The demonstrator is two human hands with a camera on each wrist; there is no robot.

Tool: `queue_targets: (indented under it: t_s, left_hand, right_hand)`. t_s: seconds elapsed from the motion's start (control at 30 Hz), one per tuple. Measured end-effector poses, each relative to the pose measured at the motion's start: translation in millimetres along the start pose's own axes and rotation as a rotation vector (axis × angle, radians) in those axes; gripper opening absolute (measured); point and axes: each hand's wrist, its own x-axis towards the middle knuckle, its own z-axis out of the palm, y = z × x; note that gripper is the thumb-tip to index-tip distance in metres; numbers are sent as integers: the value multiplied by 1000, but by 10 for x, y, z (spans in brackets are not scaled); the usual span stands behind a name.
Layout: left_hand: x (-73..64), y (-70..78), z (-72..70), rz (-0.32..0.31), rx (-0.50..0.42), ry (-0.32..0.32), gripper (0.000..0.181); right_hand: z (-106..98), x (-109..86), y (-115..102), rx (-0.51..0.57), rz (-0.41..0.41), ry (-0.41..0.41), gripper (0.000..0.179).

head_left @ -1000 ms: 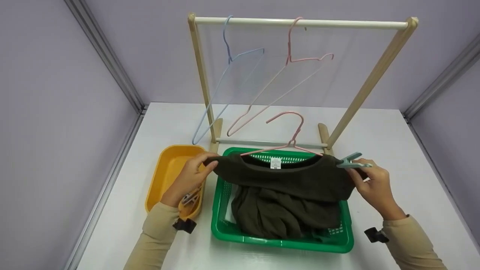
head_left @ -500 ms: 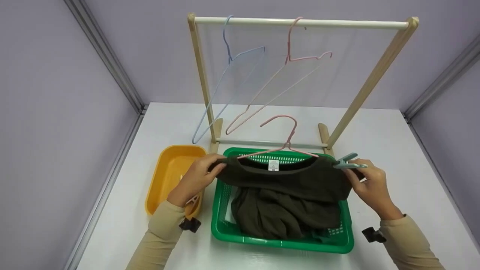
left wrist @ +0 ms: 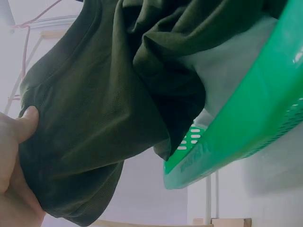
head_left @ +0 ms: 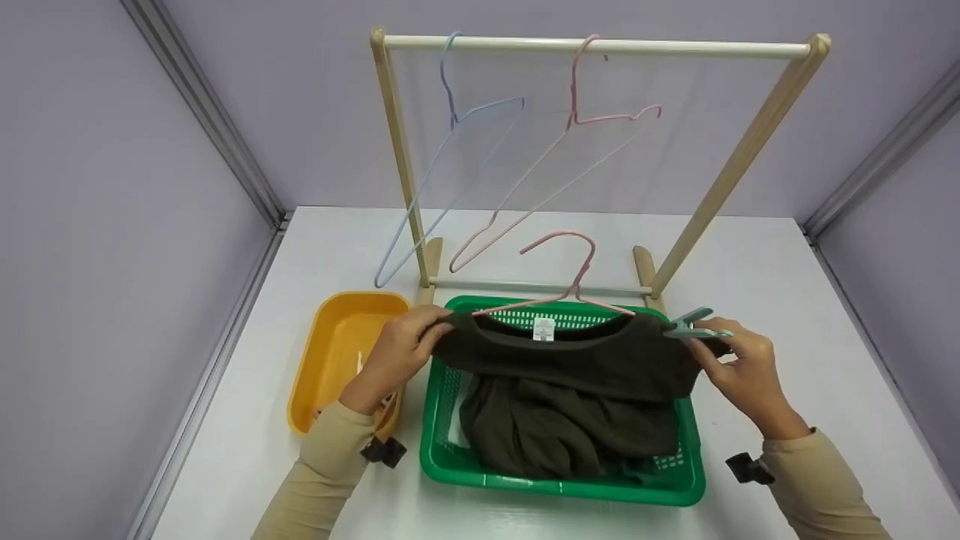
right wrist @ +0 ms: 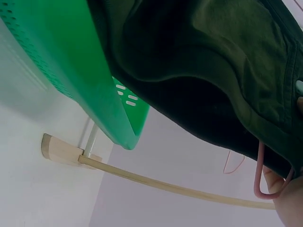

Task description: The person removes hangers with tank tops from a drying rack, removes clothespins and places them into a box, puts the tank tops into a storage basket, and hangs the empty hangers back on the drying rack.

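Observation:
My left hand [head_left: 397,349] pinches the left shoulder of a dark olive shirt [head_left: 577,427], its thumb lying on the cloth in the left wrist view. At the other shoulder, my right hand [head_left: 742,371] grips the fabric beside a pale green clothespin [head_left: 694,326] clamped there. A pink hanger [head_left: 576,289] sits inside the neck opening, hook up and pointing left. One end of this pink hanger [right wrist: 259,175] pokes out below the sleeve near the right fingers. The lower part of the shirt lies bunched in a green basket [head_left: 562,487].
Behind stands a wooden rack with a white rail [head_left: 675,49]. A blue hanger [head_left: 450,97] and another pink hanger [head_left: 574,97] hang from it. Left of the basket, a yellow tray [head_left: 307,375] holds clothespins, partly hidden by the left arm.
My left hand has moved a little right and inward with its shoulder of the shirt. The hanger in the neck has shifted slightly left and lower. My right hand has drifted slightly left.

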Motion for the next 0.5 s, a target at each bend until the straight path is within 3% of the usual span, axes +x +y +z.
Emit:
queue_targets:
  t_s: [0.17,0.3,0.5]
  left_hand:
    - [11,10,-16,-11,-24,-9,16]
    - [5,12,-15,-5,-25,-3,16]
    - [5,16,-18,3,-22,16,15]
  right_hand:
    - [-89,28,-13,-11,51,-58,27]
    - [-148,65,-42,57,90,-113,42]
    - [-204,114,-73,173,117,-128,59]
